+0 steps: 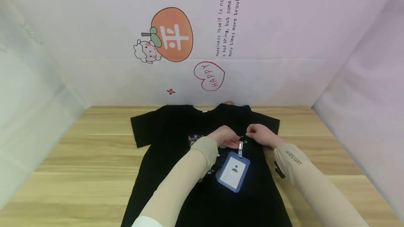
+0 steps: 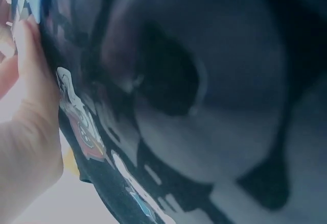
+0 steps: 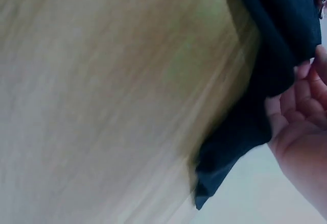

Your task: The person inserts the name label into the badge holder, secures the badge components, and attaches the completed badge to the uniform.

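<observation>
A black T-shirt [image 1: 202, 199] lies spread on the table, its neckline toward the back wall. On its chest rests a blue badge holder [image 1: 233, 171] with a white card, tilted, a metal clip [image 1: 241, 149] at its top. Thin open pin parts stick out above the clip. My left hand [image 1: 225, 136] pinches the clip's upper end; its fingertips are partly hidden. To the right, my right hand [image 1: 262, 135] pinches the shirt's fabric near the sleeve. In the right wrist view, raised black cloth [image 3: 276, 71] meets that hand's thumb and fingers.
The wooden table [image 1: 79, 171] extends on both sides of the shirt. Behind it stands a white printed cloth wall [image 1: 268, 80], with pale cloth at left and right. A printed picture on the shirt's chest [image 1: 195, 138] is partly covered by my left arm.
</observation>
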`<state>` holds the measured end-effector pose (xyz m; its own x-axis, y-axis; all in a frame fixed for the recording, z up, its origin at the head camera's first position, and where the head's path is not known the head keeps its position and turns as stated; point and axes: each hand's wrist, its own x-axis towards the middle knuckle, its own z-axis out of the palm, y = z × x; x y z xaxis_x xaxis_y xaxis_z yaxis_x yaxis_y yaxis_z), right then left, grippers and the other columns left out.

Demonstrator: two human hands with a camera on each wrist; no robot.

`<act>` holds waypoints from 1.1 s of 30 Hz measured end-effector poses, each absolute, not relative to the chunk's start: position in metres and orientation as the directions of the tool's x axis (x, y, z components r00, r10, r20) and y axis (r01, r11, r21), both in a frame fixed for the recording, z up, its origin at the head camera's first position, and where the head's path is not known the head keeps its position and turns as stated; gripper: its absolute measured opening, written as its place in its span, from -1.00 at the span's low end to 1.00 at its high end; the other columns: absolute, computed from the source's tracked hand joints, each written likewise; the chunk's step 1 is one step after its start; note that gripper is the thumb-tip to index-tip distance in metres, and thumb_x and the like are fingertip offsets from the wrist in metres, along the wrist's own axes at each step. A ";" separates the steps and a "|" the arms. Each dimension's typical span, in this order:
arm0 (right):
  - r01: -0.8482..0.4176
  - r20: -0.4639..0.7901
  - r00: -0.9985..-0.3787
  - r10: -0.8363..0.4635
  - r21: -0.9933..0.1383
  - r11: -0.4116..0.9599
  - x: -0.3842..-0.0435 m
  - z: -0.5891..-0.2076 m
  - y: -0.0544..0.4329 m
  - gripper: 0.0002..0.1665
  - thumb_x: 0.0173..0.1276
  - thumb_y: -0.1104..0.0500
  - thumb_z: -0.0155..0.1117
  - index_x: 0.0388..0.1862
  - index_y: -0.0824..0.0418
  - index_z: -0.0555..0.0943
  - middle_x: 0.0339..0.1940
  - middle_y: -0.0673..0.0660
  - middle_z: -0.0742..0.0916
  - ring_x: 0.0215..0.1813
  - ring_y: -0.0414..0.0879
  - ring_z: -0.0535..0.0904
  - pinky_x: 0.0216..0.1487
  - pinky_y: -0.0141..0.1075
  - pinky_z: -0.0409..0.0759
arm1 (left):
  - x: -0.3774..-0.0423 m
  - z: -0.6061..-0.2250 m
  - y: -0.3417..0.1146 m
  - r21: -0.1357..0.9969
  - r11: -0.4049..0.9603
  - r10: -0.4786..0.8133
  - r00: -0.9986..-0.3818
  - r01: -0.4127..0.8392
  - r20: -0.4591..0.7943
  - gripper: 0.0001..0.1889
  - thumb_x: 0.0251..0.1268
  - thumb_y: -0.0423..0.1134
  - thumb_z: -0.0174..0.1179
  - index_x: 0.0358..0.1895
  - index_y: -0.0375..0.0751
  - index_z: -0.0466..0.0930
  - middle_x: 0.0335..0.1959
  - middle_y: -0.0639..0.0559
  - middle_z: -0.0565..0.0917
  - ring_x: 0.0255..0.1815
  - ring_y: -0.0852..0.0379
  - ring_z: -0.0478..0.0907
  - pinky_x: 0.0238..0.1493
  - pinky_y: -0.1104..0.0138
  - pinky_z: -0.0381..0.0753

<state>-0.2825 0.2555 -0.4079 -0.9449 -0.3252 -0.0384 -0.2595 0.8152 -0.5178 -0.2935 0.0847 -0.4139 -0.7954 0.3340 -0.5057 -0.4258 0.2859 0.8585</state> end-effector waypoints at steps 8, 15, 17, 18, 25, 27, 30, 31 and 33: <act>-0.283 0.041 -0.944 -0.326 -0.605 0.744 -0.278 -0.407 0.253 -0.91 0.29 0.37 0.20 -0.41 0.28 0.51 -0.48 0.08 0.59 -0.39 -0.10 0.44 -0.30 -0.30 0.39 | -0.289 -0.411 0.086 0.884 0.289 0.306 -0.839 -0.368 -0.449 -0.90 0.24 -0.47 0.15 -0.29 -0.47 0.62 -0.55 -0.13 0.64 -0.62 0.18 0.57 -0.38 0.37 0.69; -0.273 0.056 -0.944 -0.326 -0.691 0.669 -0.276 -0.408 0.257 -0.85 0.25 0.43 0.22 -0.38 0.24 0.46 -0.35 0.18 0.67 -0.29 -0.09 0.53 -0.20 -0.29 0.47 | -0.287 -0.407 0.087 0.897 0.284 0.265 -0.871 -0.339 -0.414 -0.92 0.24 -0.48 0.15 -0.31 -0.45 0.61 -0.60 -0.08 0.60 -0.62 0.19 0.55 -0.39 0.38 0.69; -0.270 0.059 -0.943 -0.327 -0.713 0.647 -0.274 -0.407 0.257 -0.84 0.26 0.40 0.23 -0.39 0.23 0.44 -0.35 0.17 0.67 -0.29 -0.10 0.54 -0.21 -0.32 0.47 | -0.287 -0.406 0.086 0.904 0.282 0.272 -0.876 -0.323 -0.398 -0.91 0.25 -0.48 0.14 -0.29 -0.47 0.61 -0.59 -0.08 0.60 -0.61 0.19 0.55 -0.36 0.36 0.69; -0.280 0.068 -0.939 -0.337 -0.720 0.635 -0.273 -0.406 0.258 -0.84 0.26 0.40 0.23 -0.39 0.24 0.44 -0.36 0.17 0.67 -0.31 -0.10 0.54 -0.24 -0.34 0.47 | -0.287 -0.405 0.086 0.906 0.288 0.274 -0.880 -0.310 -0.388 -0.90 0.25 -0.48 0.14 -0.28 -0.47 0.62 -0.59 -0.09 0.60 -0.60 0.18 0.56 -0.36 0.36 0.69; -0.176 -0.006 -0.958 -0.288 -0.780 0.601 -0.272 -0.408 0.259 -0.85 0.30 0.35 0.22 -0.32 0.28 0.40 -0.28 0.20 0.71 -0.23 -0.09 0.56 -0.19 -0.35 0.52 | -0.286 -0.407 0.085 0.921 0.335 0.283 -0.911 -0.199 -0.300 -0.91 0.27 -0.46 0.15 -0.30 -0.46 0.61 -0.56 -0.08 0.61 -0.58 0.20 0.55 -0.37 0.39 0.69; -0.148 -0.029 -0.961 -0.276 -0.787 0.599 -0.274 -0.410 0.259 -0.84 0.31 0.35 0.21 -0.29 0.31 0.38 -0.24 0.23 0.72 -0.21 -0.11 0.57 -0.17 -0.36 0.52 | -0.287 -0.408 0.084 0.923 0.340 0.288 -0.915 -0.179 -0.283 -0.91 0.27 -0.45 0.16 -0.31 -0.46 0.61 -0.58 -0.06 0.59 -0.61 0.22 0.53 -0.38 0.40 0.68; -0.114 -0.055 -0.963 -0.264 -0.805 0.583 -0.277 -0.411 0.259 -0.83 0.31 0.35 0.21 -0.26 0.32 0.38 -0.22 0.24 0.73 -0.22 -0.17 0.58 -0.17 -0.40 0.53 | -0.289 -0.410 0.085 0.923 0.350 0.285 -0.920 -0.161 -0.268 -0.91 0.26 -0.45 0.16 -0.32 -0.45 0.61 -0.58 -0.04 0.58 -0.62 0.24 0.52 -0.39 0.41 0.68; -0.115 -0.057 -0.960 -0.273 -0.810 0.575 -0.277 -0.410 0.259 -0.83 0.31 0.35 0.20 -0.25 0.33 0.37 -0.21 0.26 0.73 -0.22 -0.17 0.57 -0.18 -0.40 0.53 | -0.289 -0.410 0.085 0.923 0.350 0.284 -0.921 -0.158 -0.265 -0.91 0.26 -0.44 0.17 -0.32 -0.45 0.62 -0.58 -0.03 0.57 -0.62 0.25 0.52 -0.39 0.41 0.68; -0.113 -0.064 -0.956 -0.285 -0.820 0.561 -0.277 -0.410 0.258 -0.83 0.31 0.36 0.20 -0.24 0.35 0.37 -0.21 0.27 0.73 -0.24 -0.19 0.57 -0.19 -0.41 0.53 | -0.290 -0.411 0.085 0.923 0.349 0.279 -0.922 -0.162 -0.268 -0.91 0.27 -0.44 0.17 -0.33 -0.43 0.62 -0.58 -0.02 0.58 -0.61 0.25 0.52 -0.40 0.42 0.67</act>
<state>-0.2773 0.2582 -0.4096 -0.9564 -0.2850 -0.0635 -0.1126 0.5608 -0.8203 -0.2902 0.0848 -0.4107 -0.9221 0.2793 -0.2678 -0.1622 0.3494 0.9228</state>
